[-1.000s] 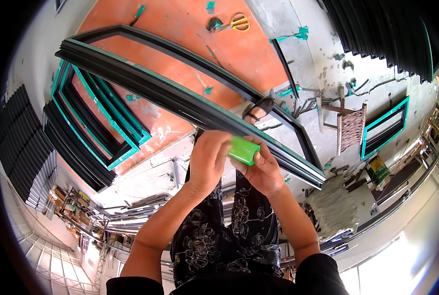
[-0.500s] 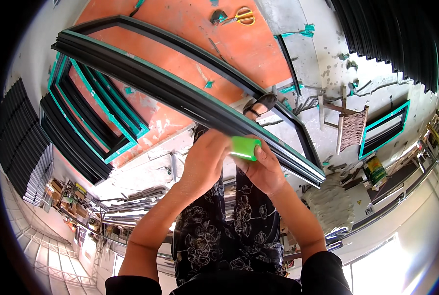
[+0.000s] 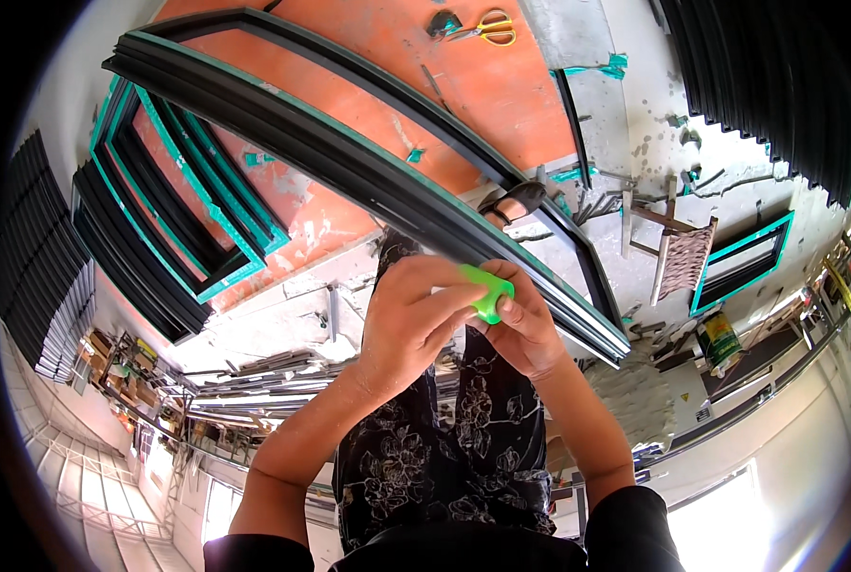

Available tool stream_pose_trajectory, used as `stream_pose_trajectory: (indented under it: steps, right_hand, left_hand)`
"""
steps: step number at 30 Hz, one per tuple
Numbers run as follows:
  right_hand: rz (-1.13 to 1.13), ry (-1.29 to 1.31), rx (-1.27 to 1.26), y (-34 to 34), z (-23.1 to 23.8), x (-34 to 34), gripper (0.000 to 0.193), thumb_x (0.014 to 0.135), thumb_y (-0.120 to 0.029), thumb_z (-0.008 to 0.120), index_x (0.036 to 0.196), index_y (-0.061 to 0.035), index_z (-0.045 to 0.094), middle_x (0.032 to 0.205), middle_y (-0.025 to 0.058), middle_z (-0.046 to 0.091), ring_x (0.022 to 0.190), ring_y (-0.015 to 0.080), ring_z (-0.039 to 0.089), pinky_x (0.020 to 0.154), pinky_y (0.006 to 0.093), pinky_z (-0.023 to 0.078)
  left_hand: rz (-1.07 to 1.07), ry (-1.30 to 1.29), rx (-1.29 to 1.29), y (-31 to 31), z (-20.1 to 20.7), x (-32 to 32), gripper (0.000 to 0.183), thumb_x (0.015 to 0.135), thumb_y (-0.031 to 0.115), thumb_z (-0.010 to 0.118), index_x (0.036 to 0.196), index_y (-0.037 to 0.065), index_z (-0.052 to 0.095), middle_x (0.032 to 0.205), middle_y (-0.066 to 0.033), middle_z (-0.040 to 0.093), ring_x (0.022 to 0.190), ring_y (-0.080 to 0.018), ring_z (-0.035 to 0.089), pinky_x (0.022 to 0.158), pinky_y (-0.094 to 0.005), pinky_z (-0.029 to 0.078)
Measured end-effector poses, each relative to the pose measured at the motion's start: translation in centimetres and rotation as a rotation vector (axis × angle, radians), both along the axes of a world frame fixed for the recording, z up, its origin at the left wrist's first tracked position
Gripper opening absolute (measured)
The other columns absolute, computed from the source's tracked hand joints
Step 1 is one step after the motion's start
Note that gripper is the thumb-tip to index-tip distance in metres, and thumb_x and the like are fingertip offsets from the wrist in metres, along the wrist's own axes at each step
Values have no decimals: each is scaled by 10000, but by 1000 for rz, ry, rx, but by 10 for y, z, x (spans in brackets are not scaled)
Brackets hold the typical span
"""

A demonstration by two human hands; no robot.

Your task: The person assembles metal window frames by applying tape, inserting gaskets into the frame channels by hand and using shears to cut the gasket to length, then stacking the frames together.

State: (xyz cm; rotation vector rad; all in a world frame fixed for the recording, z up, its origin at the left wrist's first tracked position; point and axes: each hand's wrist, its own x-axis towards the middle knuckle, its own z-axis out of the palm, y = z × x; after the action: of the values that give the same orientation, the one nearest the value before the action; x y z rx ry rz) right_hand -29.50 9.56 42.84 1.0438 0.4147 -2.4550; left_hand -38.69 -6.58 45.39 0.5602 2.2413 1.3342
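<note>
A small bright green roll (image 3: pixel 490 296), apparently of tape, is held up in front of my lap. My right hand (image 3: pixel 525 329) grips its right side, thumb against the rounded end. On the other side my left hand (image 3: pixel 411 310) is closed with thumb and fingers pinched at the roll's left edge; its fingertips are slightly blurred. What lies right between those fingertips is hard to make out. Just beyond both hands, a long black window frame (image 3: pixel 292 124) with teal film along its edges slants from upper left to lower right.
Yellow-handled scissors (image 3: pixel 495 29) lie on the orange board (image 3: pixel 387 62). More teal-filmed frames (image 3: pixel 182 200) lean at left. A woven stool (image 3: pixel 683 257), a small frame (image 3: pixel 745 264) and a tin (image 3: pixel 719 343) stand at right. Dark profiles (image 3: pixel 768 91) are stacked upper right.
The green roll has turned in my hands, its round end now facing more toward me. My left fingers have straightened and reach across its left side. The view has shifted slightly.
</note>
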Motion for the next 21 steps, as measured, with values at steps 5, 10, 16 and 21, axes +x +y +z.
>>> stream_pose_trajectory:
  steps: [5,10,16,21]
  right_hand:
    - [57,-36,29,-5,2,-7,525,914,-275,668,1292,-31,397,1233,100,525,1117,186,553,973,371,468]
    - [109,-104,-20,-11,-2,0,524,921,-279,658,1298,-31,392,1220,98,528,1109,186,557,974,370,474]
    - [1,-162,-85,-18,3,-10,474,945,-374,596,1254,-46,449,1185,83,549,1105,198,563,976,371,474]
    - [-81,-210,-85,-13,-12,-6,437,903,-305,641,1247,-83,487,1170,69,571,1124,199,553,997,401,442]
  left_hand:
    - [-78,157,-66,-8,0,-6,315,608,33,747,903,73,645,902,-23,629,876,-250,619,726,-374,486]
    - [-138,312,-142,-7,-3,-6,273,603,24,737,839,60,606,860,-46,603,860,-244,615,731,-364,496]
    - [-35,145,-22,-13,-8,-13,262,630,-58,683,843,50,576,849,-88,592,841,-290,602,738,-372,499]
    - [-45,-131,80,-19,-7,2,230,723,-112,596,898,35,568,859,-92,610,840,-282,607,748,-369,487]
